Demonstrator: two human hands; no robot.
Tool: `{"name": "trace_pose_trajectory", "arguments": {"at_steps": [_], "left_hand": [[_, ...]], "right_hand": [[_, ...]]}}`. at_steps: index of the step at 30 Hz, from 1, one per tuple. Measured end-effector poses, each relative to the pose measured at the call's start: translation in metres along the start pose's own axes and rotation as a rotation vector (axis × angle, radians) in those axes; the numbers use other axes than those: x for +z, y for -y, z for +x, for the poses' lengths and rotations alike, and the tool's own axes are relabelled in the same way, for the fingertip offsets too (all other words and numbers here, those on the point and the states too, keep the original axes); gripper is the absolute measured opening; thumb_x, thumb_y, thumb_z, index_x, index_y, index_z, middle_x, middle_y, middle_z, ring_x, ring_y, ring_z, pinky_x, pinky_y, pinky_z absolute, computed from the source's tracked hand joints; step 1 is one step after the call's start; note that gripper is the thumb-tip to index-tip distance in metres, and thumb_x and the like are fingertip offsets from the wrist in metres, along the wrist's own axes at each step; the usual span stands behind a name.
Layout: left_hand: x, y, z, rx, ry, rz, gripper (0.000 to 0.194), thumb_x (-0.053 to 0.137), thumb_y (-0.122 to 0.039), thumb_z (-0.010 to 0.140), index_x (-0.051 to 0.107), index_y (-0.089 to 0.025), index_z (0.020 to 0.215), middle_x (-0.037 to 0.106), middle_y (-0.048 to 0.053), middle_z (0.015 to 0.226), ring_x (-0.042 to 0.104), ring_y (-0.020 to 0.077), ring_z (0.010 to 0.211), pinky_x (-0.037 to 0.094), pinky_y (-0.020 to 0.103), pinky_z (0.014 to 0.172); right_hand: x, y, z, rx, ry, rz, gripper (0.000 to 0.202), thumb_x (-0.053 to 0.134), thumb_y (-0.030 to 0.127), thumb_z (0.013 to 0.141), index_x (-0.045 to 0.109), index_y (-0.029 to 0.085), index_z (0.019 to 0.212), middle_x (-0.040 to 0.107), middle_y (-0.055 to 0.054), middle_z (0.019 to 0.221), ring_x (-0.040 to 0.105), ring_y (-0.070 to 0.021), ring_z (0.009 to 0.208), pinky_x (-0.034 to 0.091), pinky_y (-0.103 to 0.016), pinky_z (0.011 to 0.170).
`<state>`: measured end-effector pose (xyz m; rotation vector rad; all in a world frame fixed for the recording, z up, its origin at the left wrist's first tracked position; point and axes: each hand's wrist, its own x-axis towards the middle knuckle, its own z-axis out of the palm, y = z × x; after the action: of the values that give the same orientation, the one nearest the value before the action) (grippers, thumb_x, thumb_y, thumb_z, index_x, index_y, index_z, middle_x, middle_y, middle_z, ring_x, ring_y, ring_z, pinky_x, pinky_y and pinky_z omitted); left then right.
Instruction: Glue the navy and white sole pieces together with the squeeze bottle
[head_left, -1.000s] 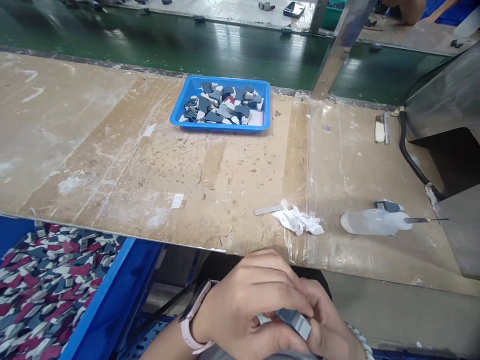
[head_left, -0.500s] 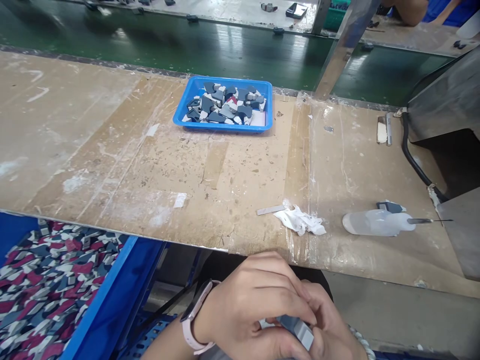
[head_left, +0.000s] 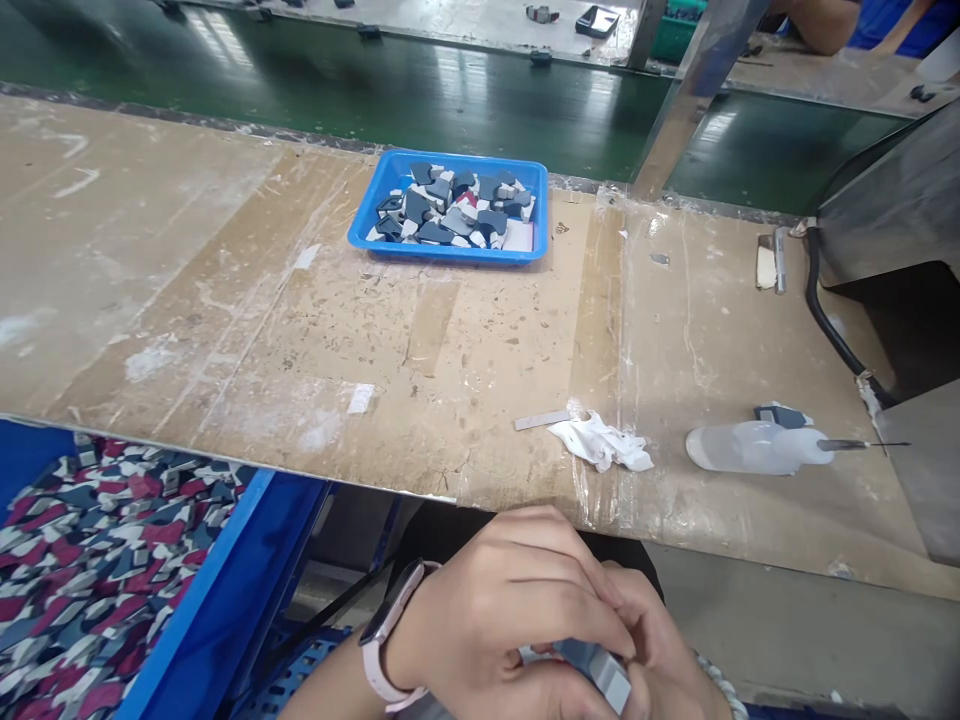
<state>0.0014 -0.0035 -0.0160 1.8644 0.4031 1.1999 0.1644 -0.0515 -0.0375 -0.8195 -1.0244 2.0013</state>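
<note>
My left hand (head_left: pixel 517 610), with a pink-strapped watch on its wrist, is closed around a small dark grey and light grey plastic piece (head_left: pixel 602 675). Just to its right, my right hand (head_left: pixel 660 640) is closed against the same piece, its fingers partly hidden behind the left ones. Only one end of the piece shows between thumb and fingers. Both hands are low in the view, in front of the table's near edge. On the table beyond them lie a crumpled white cloth (head_left: pixel 601 442) and a flat metal strip (head_left: pixel 541 420).
A blue tray (head_left: pixel 448 255) of similar pieces stands at the back. At right lies a needle-tipped bottle (head_left: pixel 739 447) beside another grey piece (head_left: pixel 784 414). A blue bin (head_left: pixel 202 590) full of pieces sits lower left. Behind runs a green conveyor belt (head_left: pixel 465 100); a person's arm (head_left: pixel 825 25) shows beyond.
Small dark pieces on the green belt have travelled left. My hands keep almost the same grip on the plastic piece, with only a slight shift.
</note>
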Motion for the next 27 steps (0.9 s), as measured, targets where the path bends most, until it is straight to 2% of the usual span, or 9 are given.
{"name": "trace_pose_trajectory", "arguments": {"at_steps": [8, 15, 20, 23, 25, 27], "left_hand": [[-0.0012, 0.0031, -0.0019, -0.01, 0.004, -0.001, 0.03, 0.059, -0.04, 0.101, 0.067, -0.011, 0.095, 0.078, 0.01, 0.08, 0.077, 0.0187, 0.081, 0.055, 0.03, 0.076], [-0.0003, 0.0005, 0.0003, -0.002, 0.006, 0.0, 0.033, 0.056, -0.039, 0.102, 0.067, -0.01, 0.094, 0.078, 0.011, 0.082, 0.076, 0.0191, 0.08, 0.055, 0.03, 0.075], [-0.0018, 0.0007, 0.0009, -0.002, 0.005, -0.012, 0.033, 0.057, -0.042, 0.101, 0.067, -0.011, 0.093, 0.078, 0.01, 0.08, 0.076, 0.0195, 0.08, 0.055, 0.03, 0.074], [-0.0029, 0.0008, 0.0011, -0.001, 0.009, -0.003, 0.033, 0.055, -0.04, 0.102, 0.067, -0.011, 0.094, 0.078, 0.01, 0.08, 0.076, 0.0191, 0.08, 0.054, 0.03, 0.074], [-0.003, -0.0002, 0.0006, 0.01, 0.015, 0.007, 0.032, 0.055, -0.039, 0.103, 0.066, -0.011, 0.095, 0.078, 0.01, 0.08, 0.076, 0.0186, 0.081, 0.054, 0.029, 0.075], [-0.0023, -0.002, -0.0008, 0.021, 0.027, 0.016, 0.03, 0.054, -0.037, 0.103, 0.066, -0.011, 0.096, 0.078, 0.009, 0.079, 0.075, 0.0182, 0.081, 0.054, 0.029, 0.076]], "right_hand": [[-0.0005, -0.003, -0.0017, 0.024, 0.001, 0.031, 0.054, 0.073, 0.071, 0.073, 0.06, 0.02, 0.084, 0.052, -0.001, 0.076, 0.048, -0.0163, 0.068, 0.041, -0.029, 0.064], [-0.0023, -0.0043, -0.0042, 0.012, -0.017, -0.005, 0.055, 0.073, 0.072, 0.072, 0.058, 0.02, 0.078, 0.053, -0.002, 0.078, 0.051, -0.018, 0.072, 0.044, -0.031, 0.069], [-0.0024, -0.0033, -0.0031, 0.018, 0.035, 0.024, 0.05, 0.073, 0.069, 0.076, 0.06, 0.02, 0.077, 0.051, 0.0, 0.068, 0.05, -0.0172, 0.066, 0.044, -0.032, 0.068], [-0.0053, -0.0074, -0.0066, 0.01, -0.032, -0.032, 0.053, 0.074, 0.071, 0.073, 0.06, 0.021, 0.08, 0.052, -0.001, 0.077, 0.051, -0.0187, 0.073, 0.045, -0.033, 0.073], [-0.0056, -0.008, -0.0076, -0.013, -0.052, -0.051, 0.052, 0.075, 0.07, 0.073, 0.058, 0.021, 0.081, 0.051, -0.001, 0.081, 0.05, -0.0175, 0.074, 0.044, -0.032, 0.072], [-0.0029, -0.0052, -0.0055, -0.038, -0.035, -0.049, 0.051, 0.075, 0.067, 0.074, 0.052, 0.022, 0.076, 0.044, 0.002, 0.073, 0.042, -0.0138, 0.066, 0.039, -0.028, 0.065]]}}
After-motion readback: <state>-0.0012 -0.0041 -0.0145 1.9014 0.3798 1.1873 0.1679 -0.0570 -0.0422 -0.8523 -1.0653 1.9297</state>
